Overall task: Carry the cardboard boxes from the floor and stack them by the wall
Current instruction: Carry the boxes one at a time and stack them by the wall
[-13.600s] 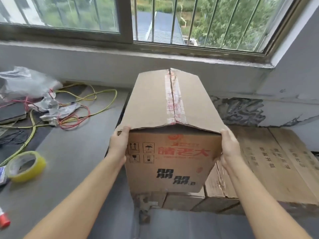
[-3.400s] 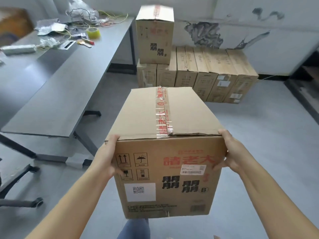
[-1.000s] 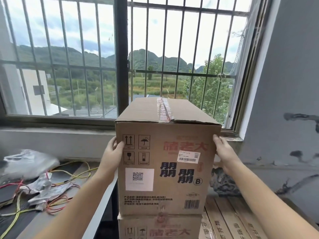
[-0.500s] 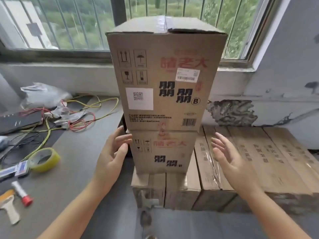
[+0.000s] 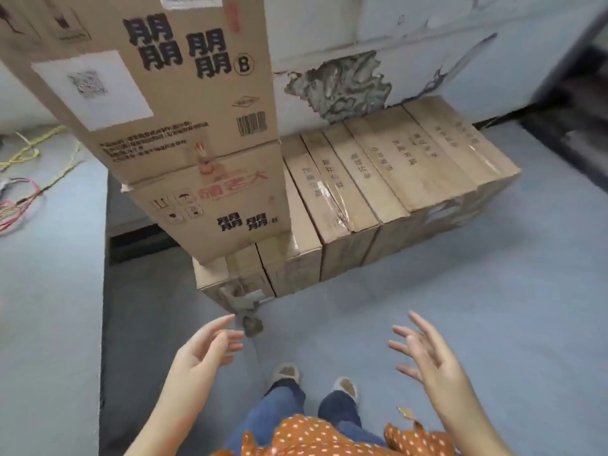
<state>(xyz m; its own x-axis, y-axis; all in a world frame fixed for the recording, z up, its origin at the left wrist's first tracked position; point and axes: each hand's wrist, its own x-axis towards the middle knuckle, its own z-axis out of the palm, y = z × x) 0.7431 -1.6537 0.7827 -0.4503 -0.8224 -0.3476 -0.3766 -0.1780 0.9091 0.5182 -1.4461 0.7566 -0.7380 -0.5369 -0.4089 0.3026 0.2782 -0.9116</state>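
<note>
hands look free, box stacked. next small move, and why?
Probably turn away from the wall to fetch another box from the floor. Both the left hand and right hand are open and empty, clear of the stack, and the top box already rests on the lower box. No loose box shows here.

Coloured wires (image 5: 23, 189) lie on the grey table (image 5: 49, 291) at left.
</note>
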